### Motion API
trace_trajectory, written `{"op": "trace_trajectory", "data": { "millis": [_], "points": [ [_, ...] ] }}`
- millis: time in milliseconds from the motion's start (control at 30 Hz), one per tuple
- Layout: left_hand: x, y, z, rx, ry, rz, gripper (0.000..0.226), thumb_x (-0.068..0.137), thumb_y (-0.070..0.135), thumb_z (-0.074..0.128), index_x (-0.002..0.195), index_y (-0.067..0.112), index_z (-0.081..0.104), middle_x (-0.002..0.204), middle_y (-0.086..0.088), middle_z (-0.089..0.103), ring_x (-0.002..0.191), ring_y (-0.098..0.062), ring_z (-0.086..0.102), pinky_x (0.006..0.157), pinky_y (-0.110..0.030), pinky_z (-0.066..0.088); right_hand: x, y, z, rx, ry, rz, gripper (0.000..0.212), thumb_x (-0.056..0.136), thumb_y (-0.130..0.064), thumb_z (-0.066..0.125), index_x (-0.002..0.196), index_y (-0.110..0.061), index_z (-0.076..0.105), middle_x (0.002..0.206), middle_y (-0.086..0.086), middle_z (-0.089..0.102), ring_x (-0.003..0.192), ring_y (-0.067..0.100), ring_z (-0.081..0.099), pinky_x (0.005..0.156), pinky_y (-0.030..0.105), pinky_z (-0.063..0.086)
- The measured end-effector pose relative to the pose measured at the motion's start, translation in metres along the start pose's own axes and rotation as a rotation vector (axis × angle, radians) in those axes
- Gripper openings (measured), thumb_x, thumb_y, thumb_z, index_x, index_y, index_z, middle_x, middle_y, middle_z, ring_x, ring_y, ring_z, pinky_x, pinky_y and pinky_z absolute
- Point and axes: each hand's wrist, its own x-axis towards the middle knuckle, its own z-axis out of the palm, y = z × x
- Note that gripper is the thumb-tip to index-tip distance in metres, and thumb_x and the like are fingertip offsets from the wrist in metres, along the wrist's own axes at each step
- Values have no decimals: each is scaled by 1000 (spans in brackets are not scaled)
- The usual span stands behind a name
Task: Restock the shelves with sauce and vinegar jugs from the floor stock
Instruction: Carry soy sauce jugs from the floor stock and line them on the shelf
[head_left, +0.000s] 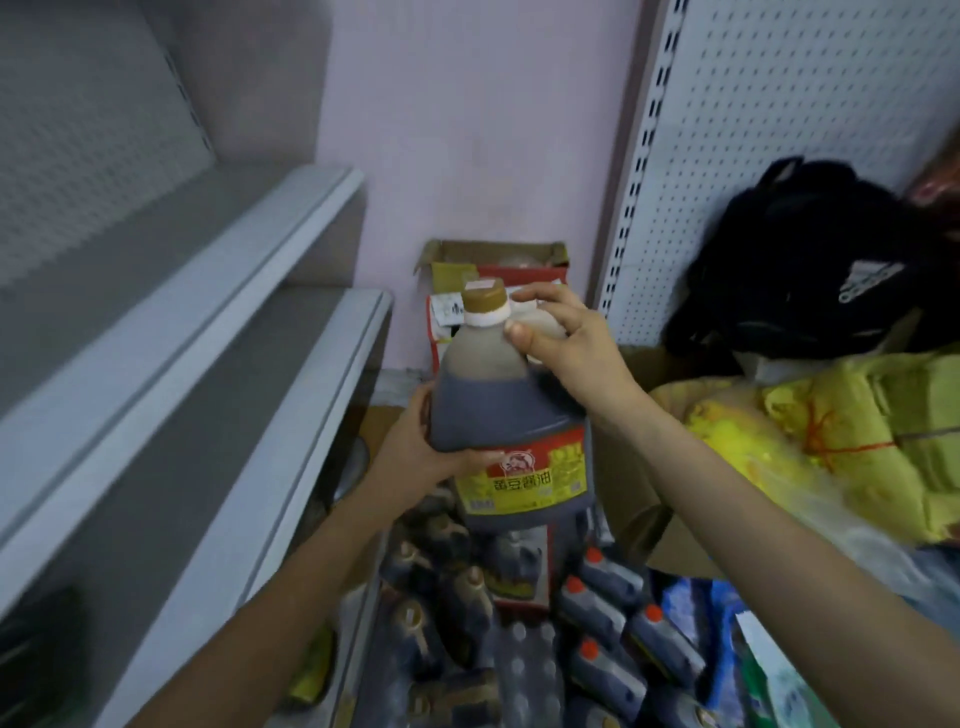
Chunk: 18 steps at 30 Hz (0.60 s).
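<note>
I hold a large jug of dark sauce (506, 410) upright in mid-air at the centre of the view. It has a brown cap and a red and yellow label. My right hand (563, 345) grips its handle near the neck. My left hand (415, 452) cups the jug's lower left side, thumb across the label's edge. Below it, several more dark jugs (602, 644) lie packed on the floor, some with brown caps, some with red caps. Two grey shelves (218, 291) run along the left, and their visible surfaces are bare.
An open red and yellow carton (498, 270) stands against the pink back wall. A white pegboard panel (779, 104) rises at the right, with a black backpack (800, 260) and a bundle of yellow bags (810, 441) in front of it. Blue packaging (727, 623) lies at the lower right.
</note>
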Motion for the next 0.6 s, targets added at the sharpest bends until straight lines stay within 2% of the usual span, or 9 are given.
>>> {"op": "trace_trajectory", "data": {
  "millis": [67, 133, 200, 267, 300, 367, 433, 500, 600],
  "points": [
    [-9, 32, -15, -82, 66, 40, 109, 39, 52, 91, 131, 17, 44, 126, 1, 59, 108, -9, 63, 79, -22, 54, 13, -34, 6, 51, 35, -38, 8, 78, -30, 73, 84, -26, 69, 108, -15, 56, 109, 16, 57, 99, 42, 46],
    [-20, 64, -28, -166, 148, 84, 100, 42, 37, 94, 127, 16, 46, 121, -5, 62, 100, -14, 66, 71, -22, 55, 25, -68, 15, 124, 34, -65, 5, 81, -30, 71, 84, -27, 68, 109, -14, 58, 106, 22, 60, 94, 41, 51],
    [-31, 91, -43, -243, 233, 130, 84, 47, 26, 90, 120, 16, 49, 115, -8, 65, 92, -15, 69, 66, -22, 55, 33, -102, 26, 195, 18, -78, 2, 88, -21, 65, 87, -22, 65, 117, 0, 57, 97, 16, 62, 82, 27, 55],
    [-42, 118, -61, -285, 315, 156, 69, 54, 26, 83, 114, 23, 51, 110, -7, 67, 87, -16, 71, 65, -24, 56, 39, -134, 39, 244, 18, -110, 2, 91, -17, 61, 90, -17, 62, 113, 9, 59, 80, 2, 62, 67, 14, 51],
    [-47, 130, -70, -287, 351, 172, 69, 53, 30, 84, 114, 25, 51, 109, -6, 68, 87, -18, 71, 66, -27, 57, 42, -148, 46, 273, 7, -127, 3, 92, -17, 60, 93, -15, 61, 107, 9, 61, 74, -1, 62, 64, 13, 51],
    [-60, 151, -86, -293, 404, 208, 77, 50, 38, 84, 119, 23, 51, 105, -5, 70, 86, -22, 71, 68, -33, 57, 48, -173, 59, 328, -42, -152, 8, 92, -20, 59, 97, -14, 61, 96, 6, 65, 77, 6, 64, 70, 21, 55],
    [-73, 171, -100, -292, 454, 244, 73, 56, 32, 84, 119, 20, 51, 99, -5, 72, 82, -22, 72, 64, -31, 57, 53, -196, 70, 324, -99, -202, 14, 93, -22, 58, 101, -11, 62, 89, 4, 67, 80, 11, 65, 73, 27, 56],
    [-87, 188, -110, -308, 500, 264, 66, 57, 23, 86, 113, 18, 52, 89, -3, 73, 74, -20, 72, 58, -27, 55, 56, -218, 79, 305, -152, -271, 14, 94, -21, 55, 93, -10, 63, 76, -5, 68, 70, 4, 64, 66, 22, 53],
    [-107, 209, -121, -337, 553, 273, 54, 58, 29, 75, 107, 18, 54, 81, -3, 74, 69, -20, 72, 56, -28, 55, 55, -249, 90, 265, -206, -346, 21, 96, -21, 53, 77, -14, 61, 64, -11, 64, 61, 1, 59, 60, 19, 51]
  ]
}}
